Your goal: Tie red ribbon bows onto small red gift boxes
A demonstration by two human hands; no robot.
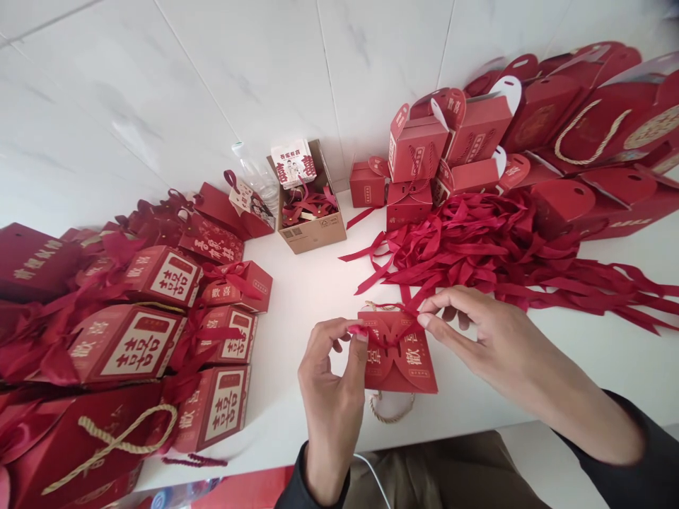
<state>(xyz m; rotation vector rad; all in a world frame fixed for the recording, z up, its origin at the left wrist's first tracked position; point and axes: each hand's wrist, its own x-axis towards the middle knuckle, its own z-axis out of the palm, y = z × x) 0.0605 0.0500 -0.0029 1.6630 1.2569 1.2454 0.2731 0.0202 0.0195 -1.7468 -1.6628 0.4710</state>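
Observation:
In front of me on the white table is a red gift box (399, 382) with folded flaps and gold characters on top. A red ribbon (393, 339) crosses over its flaps. My left hand (337, 367) pinches one part of this ribbon at the box's left side, between thumb and forefinger. At the upper right of the box, my right hand (464, 325) pinches another part, with the ribbon drawn out between the two hands. A twisted cream cord handle (392, 417) sticks out below the box's front edge.
Red ribbons (477, 247) lie heaped behind my right hand. Several red boxes with bows (141, 346) crowd the left side; more red boxes (419, 148) stand at the back right. A cardboard box (312, 235) by the wall holds cards and ribbon pieces.

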